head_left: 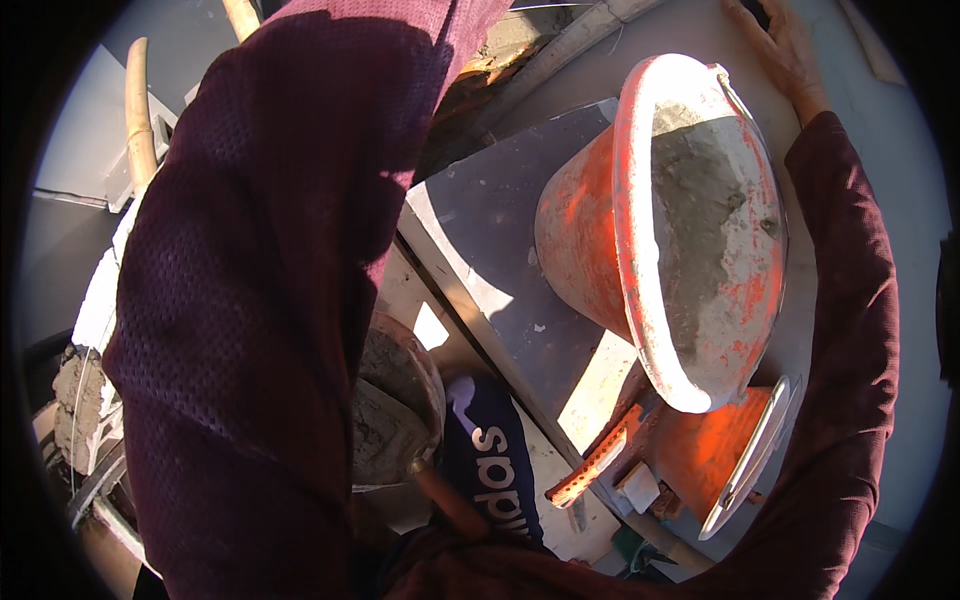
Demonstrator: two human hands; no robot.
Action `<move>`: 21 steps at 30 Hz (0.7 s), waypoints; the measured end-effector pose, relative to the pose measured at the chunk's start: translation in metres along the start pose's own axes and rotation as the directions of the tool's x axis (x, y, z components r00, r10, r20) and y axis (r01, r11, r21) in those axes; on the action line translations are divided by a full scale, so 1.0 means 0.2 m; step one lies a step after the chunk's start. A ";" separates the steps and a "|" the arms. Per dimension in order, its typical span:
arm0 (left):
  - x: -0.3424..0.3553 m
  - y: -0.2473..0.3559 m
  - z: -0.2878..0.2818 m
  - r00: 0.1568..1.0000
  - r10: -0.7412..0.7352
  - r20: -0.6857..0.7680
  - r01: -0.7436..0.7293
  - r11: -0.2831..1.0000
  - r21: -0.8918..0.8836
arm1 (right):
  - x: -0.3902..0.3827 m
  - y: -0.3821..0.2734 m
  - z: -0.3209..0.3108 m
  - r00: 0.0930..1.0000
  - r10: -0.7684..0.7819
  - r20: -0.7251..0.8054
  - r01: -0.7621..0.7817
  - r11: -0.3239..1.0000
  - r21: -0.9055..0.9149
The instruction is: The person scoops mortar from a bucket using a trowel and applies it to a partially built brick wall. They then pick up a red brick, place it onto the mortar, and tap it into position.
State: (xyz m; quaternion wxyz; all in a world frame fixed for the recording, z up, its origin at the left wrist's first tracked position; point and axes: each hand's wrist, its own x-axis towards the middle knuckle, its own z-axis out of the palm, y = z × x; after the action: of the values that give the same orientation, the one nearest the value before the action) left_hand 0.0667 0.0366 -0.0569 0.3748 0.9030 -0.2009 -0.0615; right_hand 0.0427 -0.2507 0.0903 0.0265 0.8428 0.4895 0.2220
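My left arm point(250, 300) stretches up across the left of the view; its hand is out of sight beyond the top edge. My right hand point(785, 55) reaches up to the grey wall panel point(760, 110) at top right, its fingers extended and touching it, tips partly cut off. Beside my right arm, a red bucket point(570, 240) crusted with white and grey, holding wet grey mortar point(700, 240), leans tilted above a dark board point(510, 190).
An orange bucket point(695, 455) lies tilted below, beside an orange-handled tool point(590, 465). Another mortar bucket point(425, 380) stands near my leg point(480, 520), with a wooden-handled tool point(445, 500) in it. Bamboo poles point(140, 130) and mortar-smeared material point(80, 410) are at left.
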 end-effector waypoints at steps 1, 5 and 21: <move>-0.08 0.07 -0.01 0.999 -0.038 -0.010 0.039 0.998 0.053 | 0.00 0.05 0.03 0.999 -0.027 -0.046 0.026 0.999 -0.026; -0.54 0.60 0.04 0.938 -0.323 -0.128 0.347 0.875 0.336 | 0.04 0.25 0.20 0.988 -0.094 -0.119 0.117 0.971 0.207; -2.44 1.56 1.21 0.673 0.047 0.738 -0.034 0.999 -0.033 | -0.80 -1.89 -0.76 0.620 -0.548 0.562 0.116 0.772 0.625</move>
State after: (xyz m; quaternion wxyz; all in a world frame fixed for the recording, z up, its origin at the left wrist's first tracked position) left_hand -0.5406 -0.1200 -0.0290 0.2703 0.7934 -0.3547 -0.4143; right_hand -0.3924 -0.2150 0.0715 0.0240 0.7210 0.6337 -0.2793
